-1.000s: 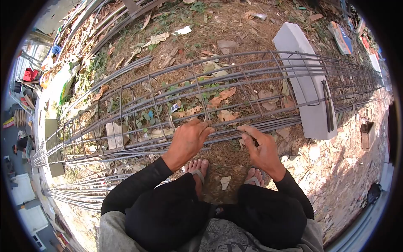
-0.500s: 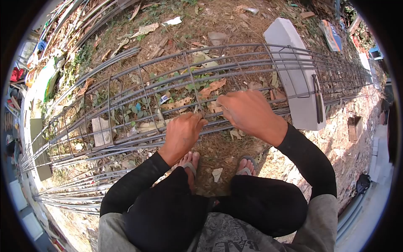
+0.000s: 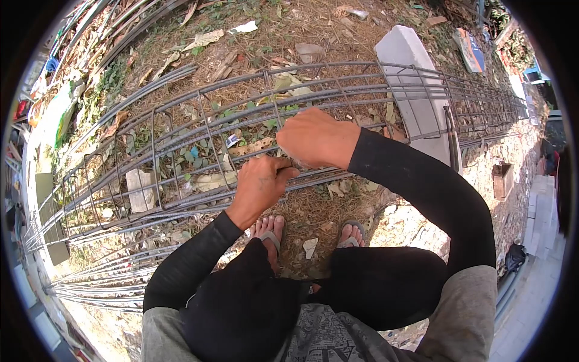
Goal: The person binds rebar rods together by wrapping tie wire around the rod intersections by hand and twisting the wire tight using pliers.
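A long cage of steel rebar [image 3: 208,120], with thin square stirrups around its lengthwise bars, spans the view in front of me. My left hand [image 3: 260,181] is closed at the cage's near lower bar, its thumb and fingers pressed around the steel where a stirrup meets it. Just above and to the right, my right hand [image 3: 316,139] is bent into a fist, knuckles up, close to the left fingertips. Whatever sits inside the right fingers is hidden.
A pale block [image 3: 416,90] lies under the cage at right, a greenish one [image 3: 51,217] at left. Loose bars [image 3: 108,283] fan out at lower left. A small rusty box [image 3: 502,180] stands at right. Dry leaves and scraps cover the ground around my sandalled feet.
My right hand has moved left and slightly up, its wrist turning over so the forearm swings higher across the cage. My left hand stays at nearly the same spot on the bar.
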Demonstrator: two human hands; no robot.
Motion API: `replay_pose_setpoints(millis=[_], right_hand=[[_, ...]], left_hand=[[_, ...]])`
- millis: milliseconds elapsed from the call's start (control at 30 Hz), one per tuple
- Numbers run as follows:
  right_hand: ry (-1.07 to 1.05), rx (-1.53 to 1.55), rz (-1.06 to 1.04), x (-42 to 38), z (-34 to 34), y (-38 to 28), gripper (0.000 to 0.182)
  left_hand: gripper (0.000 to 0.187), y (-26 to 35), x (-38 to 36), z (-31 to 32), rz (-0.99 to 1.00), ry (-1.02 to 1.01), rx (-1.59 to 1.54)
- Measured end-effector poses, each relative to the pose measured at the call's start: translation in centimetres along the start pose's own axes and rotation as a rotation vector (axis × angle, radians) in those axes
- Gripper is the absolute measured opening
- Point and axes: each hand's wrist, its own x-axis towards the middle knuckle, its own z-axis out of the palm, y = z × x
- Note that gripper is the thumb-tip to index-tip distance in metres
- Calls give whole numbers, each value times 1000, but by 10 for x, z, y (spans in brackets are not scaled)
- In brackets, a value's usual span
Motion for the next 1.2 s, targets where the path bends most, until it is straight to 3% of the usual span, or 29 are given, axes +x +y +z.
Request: replay_pose_setpoints(millis=[167,267,367,400,467,600,633,900,1000,1200], right_hand=[[-202,102,129,19,0,-3,16],[2,158,161,25,39,9,20],[-1,361,310,10,18,3,17],[47,463,373,7,19,-1,17],[179,545,412,-2,52,8,16],[380,472,620,-18,58,-30,13],[381,475,625,-19,61,-33,13],[386,429,802,-18,49,-62,16],[430,415,723,-22,69,-51,17],[489,705,780,-28,81,-53,25]], left_hand=[[21,-12,12,1,-15,-93,-104],[23,-14,18,-7,-2,-164,-139],[30,-34,25,4,68,-171,-201],[31,-23,24,-10,-41,-253,-209],[33,-30,25,-3,-60,-256,-250],[34,-28,26,4,-101,-236,-308],[35,-33,25,13,-47,-140,-302],[31,-28,22,6,-62,-172,-318],[29,-27,19,7,-42,-127,-316],[27,-24,17,2,-25,-138,-325]])
